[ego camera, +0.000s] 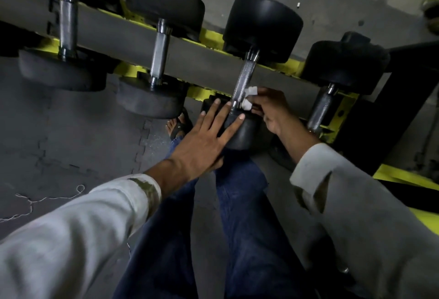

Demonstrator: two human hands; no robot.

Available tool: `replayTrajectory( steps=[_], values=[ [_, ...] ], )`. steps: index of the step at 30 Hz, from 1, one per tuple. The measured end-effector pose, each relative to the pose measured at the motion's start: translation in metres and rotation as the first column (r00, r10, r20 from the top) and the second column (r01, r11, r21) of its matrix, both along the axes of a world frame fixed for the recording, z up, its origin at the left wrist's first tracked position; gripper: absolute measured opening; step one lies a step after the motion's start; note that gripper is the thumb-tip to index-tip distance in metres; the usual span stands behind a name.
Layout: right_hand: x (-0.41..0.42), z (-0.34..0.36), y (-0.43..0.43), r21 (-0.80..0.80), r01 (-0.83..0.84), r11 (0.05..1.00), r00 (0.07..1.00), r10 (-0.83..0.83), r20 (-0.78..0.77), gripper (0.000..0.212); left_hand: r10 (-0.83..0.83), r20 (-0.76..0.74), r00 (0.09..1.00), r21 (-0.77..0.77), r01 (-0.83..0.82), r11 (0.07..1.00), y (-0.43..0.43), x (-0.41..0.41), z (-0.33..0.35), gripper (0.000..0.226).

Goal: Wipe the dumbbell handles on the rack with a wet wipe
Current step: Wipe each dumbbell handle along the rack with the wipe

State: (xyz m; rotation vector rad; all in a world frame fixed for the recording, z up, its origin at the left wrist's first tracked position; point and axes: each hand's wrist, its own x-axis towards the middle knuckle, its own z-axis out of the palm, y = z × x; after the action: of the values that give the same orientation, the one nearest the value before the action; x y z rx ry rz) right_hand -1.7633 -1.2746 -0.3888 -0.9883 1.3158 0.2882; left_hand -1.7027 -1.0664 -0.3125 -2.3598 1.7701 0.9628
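Several black dumbbells lie across a yellow rack (209, 37). The third dumbbell has a knurled metal handle (245, 77) and a near black head (244, 132). My left hand (209, 137) rests flat with spread, straight fingers on that near head. My right hand (270, 108) pinches a crumpled white wet wipe (249, 97) and holds it against the lower right side of the same handle. Part of the wipe is hidden inside my fingers.
Other dumbbell handles sit to the left (160, 53) and far left (67, 23), and one to the right (320, 111). A dark rack post (389, 99) stands at right. Below are grey floor mats (71, 144), my jeans and a sandalled foot (178, 127).
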Motion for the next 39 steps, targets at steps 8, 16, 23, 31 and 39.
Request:
replayTrajectory(
  steps=[8,16,23,31,39],
  values=[
    [0.057,-0.011,-0.025,-0.186,0.231,0.955,0.973,-0.230,0.029,0.035,-0.046,0.002,0.999,0.011,0.046,0.999,0.001,0.007,-0.003,0.126],
    [0.026,-0.004,0.009,-0.316,-0.044,0.948,0.992,0.004,-0.125,0.019,-0.113,-0.015,0.994,0.008,0.113,0.994,0.002,0.018,-0.001,0.128],
    [0.034,0.025,0.033,-0.601,-0.095,0.793,0.977,-0.042,-0.210,0.014,-0.168,-0.024,0.985,0.007,0.169,0.986,0.003,0.027,-0.004,0.128],
    [0.062,0.022,0.011,-0.762,-0.082,0.643,0.980,-0.089,-0.180,0.014,-0.200,-0.055,0.978,-0.029,0.198,0.980,0.009,0.033,-0.008,0.128],
    [0.037,0.034,0.009,-0.774,-0.616,-0.146,0.383,0.804,-0.456,0.008,-0.207,-0.070,0.976,-0.035,0.205,0.978,0.012,0.034,-0.008,0.127]
  ],
)
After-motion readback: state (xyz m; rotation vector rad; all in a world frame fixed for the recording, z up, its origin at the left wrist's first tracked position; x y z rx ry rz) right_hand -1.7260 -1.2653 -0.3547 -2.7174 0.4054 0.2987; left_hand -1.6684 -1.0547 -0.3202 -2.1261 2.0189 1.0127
